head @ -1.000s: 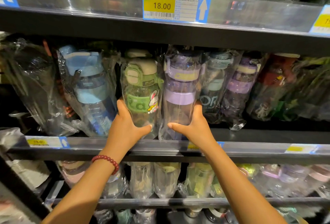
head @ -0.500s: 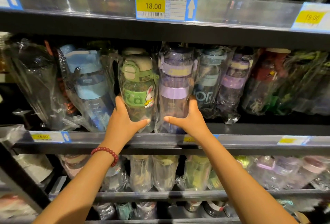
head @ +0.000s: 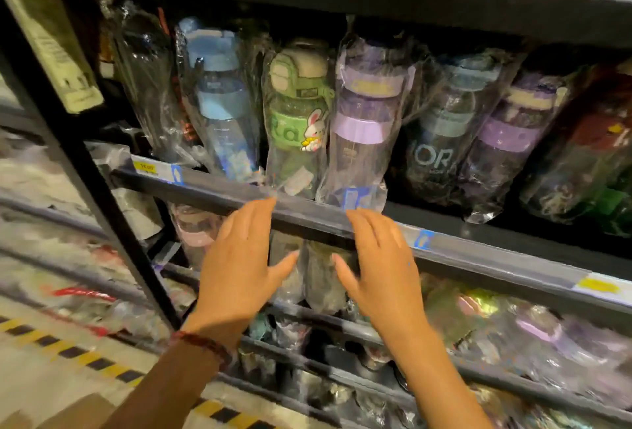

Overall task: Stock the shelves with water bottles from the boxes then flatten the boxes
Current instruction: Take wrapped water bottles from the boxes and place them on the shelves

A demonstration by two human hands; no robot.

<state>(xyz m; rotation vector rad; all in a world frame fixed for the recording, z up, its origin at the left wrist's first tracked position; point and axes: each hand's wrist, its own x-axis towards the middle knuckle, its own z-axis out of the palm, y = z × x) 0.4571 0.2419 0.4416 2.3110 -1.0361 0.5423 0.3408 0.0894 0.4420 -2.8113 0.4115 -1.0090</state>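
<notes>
Left hand: the left hand (head: 239, 263) hangs in front of the shelf rail (head: 307, 216), fingers spread and nearly straight, holding nothing; a red bead bracelet (head: 201, 343) sits on the wrist.
Right hand: the right hand (head: 379, 264) is beside it, also spread flat and empty, fingertips just below the rail.
Bottles just placed: the green bottle (head: 297, 121) with a rabbit sticker stands just above the left hand, and the purple bottle (head: 367, 121) just above the right hand; both are upright in clear wrap, side by side, touching or nearly so, neither touched by a hand.
Neighbours: a blue bottle (head: 222, 104) leans to the left of the left hand's side; a dark bottle (head: 444, 127) and another purple one lean away to the right of the right hand.
Below the hands: more wrapped bottles on lower shelves, blurred.
Box: a brown cardboard corner (head: 78, 411) shows low, left of the left forearm; its contents cannot be seen.
Step in hand: judged as letting go after setting two bottles on the shelf.
Next move: likely a turn down to the box for more bottles, taking care that the freed pair do not tip forward over the rail.
</notes>
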